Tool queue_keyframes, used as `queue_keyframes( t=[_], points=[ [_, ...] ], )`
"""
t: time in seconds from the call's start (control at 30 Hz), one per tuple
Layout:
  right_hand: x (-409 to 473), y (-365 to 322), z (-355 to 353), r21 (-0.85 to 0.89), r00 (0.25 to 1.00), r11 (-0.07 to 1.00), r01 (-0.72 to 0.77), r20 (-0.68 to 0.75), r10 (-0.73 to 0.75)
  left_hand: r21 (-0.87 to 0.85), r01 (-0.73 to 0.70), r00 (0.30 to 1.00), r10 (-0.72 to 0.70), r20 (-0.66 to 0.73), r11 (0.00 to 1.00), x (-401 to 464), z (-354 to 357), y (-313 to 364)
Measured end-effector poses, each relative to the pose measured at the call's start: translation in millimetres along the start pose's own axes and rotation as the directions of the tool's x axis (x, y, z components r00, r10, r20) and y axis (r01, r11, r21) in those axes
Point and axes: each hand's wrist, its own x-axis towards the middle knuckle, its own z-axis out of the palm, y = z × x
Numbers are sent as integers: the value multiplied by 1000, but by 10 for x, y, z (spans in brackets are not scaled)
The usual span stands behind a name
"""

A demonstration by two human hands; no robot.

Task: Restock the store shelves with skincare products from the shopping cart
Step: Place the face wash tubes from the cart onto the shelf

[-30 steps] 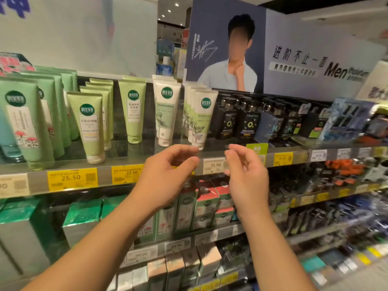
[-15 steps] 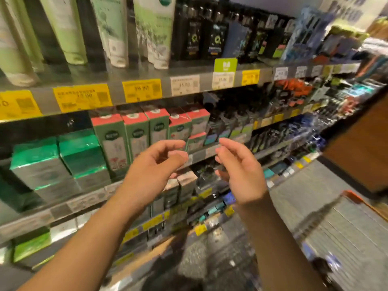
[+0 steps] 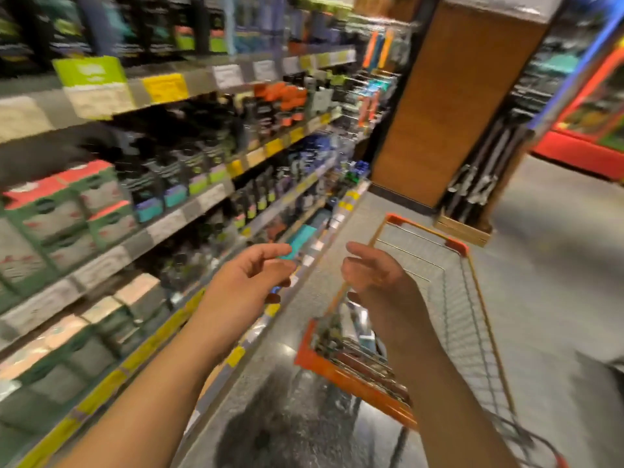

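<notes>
- Left hand point(image 3: 248, 278): raised in front of the lower shelves, fingers point(image 3: 270, 249) loosely bent and apart, holding nothing.
- Right hand point(image 3: 374, 282): raised over the near left corner of the shopping cart point(image 3: 449, 244), fingers point(image 3: 363, 249) loosely curled, holding nothing; it touches no wire that can be made out.
- Shopping cart: a wire basket with orange rim and corner caps, standing on the floor point(image 3: 540, 298) just right of the shelving, well below both hands. The skincare products point(image 3: 341, 342) left in it lie at the near end (blurred; colours dark, with one pale blue piece), partly hidden behind the right forearm.
- Store shelves point(image 3: 169, 228): several tiers along the left. The tier at mid height carries green boxes with red tops point(image 3: 60, 204) and, to their right, dark bottles point(image 3: 189, 163) with teal, purple and lime bases. Lower tiers carry grey-green boxes with pale pink tops point(image 3: 135, 298).
- Labels: yellow price tags point(image 3: 165, 87) and white ones run along every shelf edge; a lime-green shelf card point(image 3: 89, 74) stands on the upper edge. Motion blur leaves no writing or brand legible.
- Room: speckled grey polished floor; a wood-panelled pillar point(image 3: 449, 96) stands past the end of the shelving, with a dark rack of hanging goods beside it and a red fixture point(image 3: 580, 146) at far right.
</notes>
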Motion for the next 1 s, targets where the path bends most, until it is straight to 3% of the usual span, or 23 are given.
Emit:
queue_keyframes(
  t=[0.2,0.43,0.87,1.0],
  points=[
    [-428,431,-1191,149,963,983,-103,-231,136,69,60,980,-72,184,996,-98,1267,-81],
    [-838,870,-2049,225,907,956,-191,-333,260,137,103,965,-132,225,985,-250,2184,-149],
    [-451,1156,-2282,244,889,935,-258,-319,329,161,155,974,-177,138,975,183,2319,-297],
    [-197,1234,-2254,219,873,931,-293,-337,354,135,162,967,-185,175,977,531,2346,-430]
  ],
)
